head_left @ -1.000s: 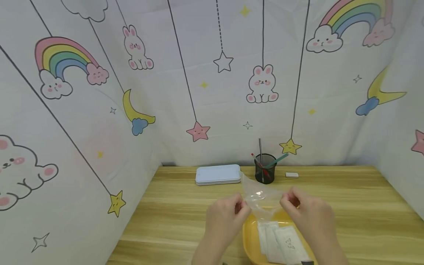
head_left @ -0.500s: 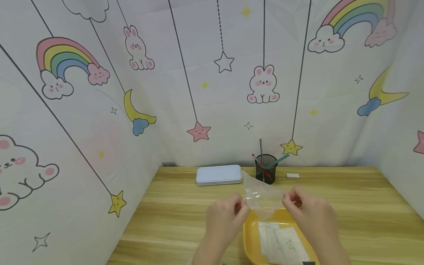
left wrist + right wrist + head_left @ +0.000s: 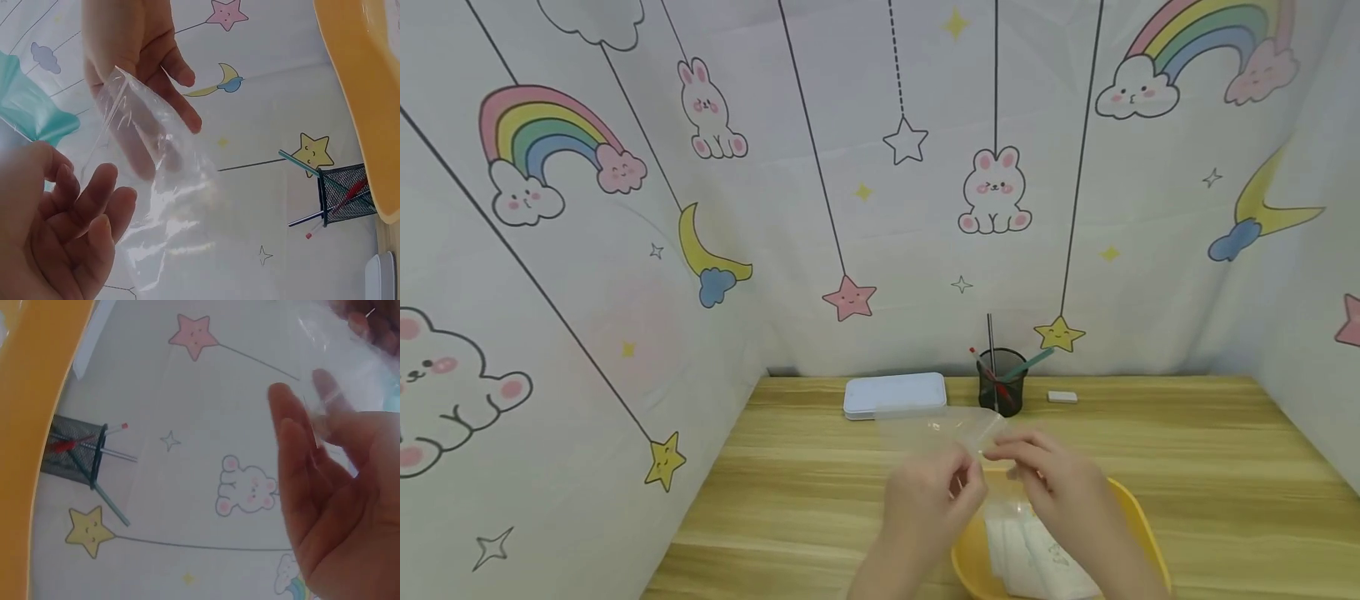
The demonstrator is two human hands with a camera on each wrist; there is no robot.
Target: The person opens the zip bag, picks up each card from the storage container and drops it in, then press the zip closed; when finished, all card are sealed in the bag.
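A clear plastic bag (image 3: 917,427) is held up over the table. My left hand (image 3: 931,496) pinches its edge between thumb and curled fingers, and the bag spreads out to the left and away. Close by on the right, my right hand (image 3: 1067,492) has its fingers stretched out at the bag's edge; in the left wrist view these fingers show through the film. Below the hands stands a yellow tray (image 3: 1138,517) with several white printed packets (image 3: 1018,554) in it, partly hidden by the right hand and forearm.
At the back of the table (image 3: 797,492) lie a pale blue flat case (image 3: 895,393) and a white eraser (image 3: 1062,397). Between them stands a black mesh pen cup (image 3: 1011,396) with pencils. Printed cloth (image 3: 917,217) closes off the back and sides.
The hands have come closer together. The bag, stretched between both hands before, now swings out to the left, and my right hand has loosened its pinch and straightened its fingers.
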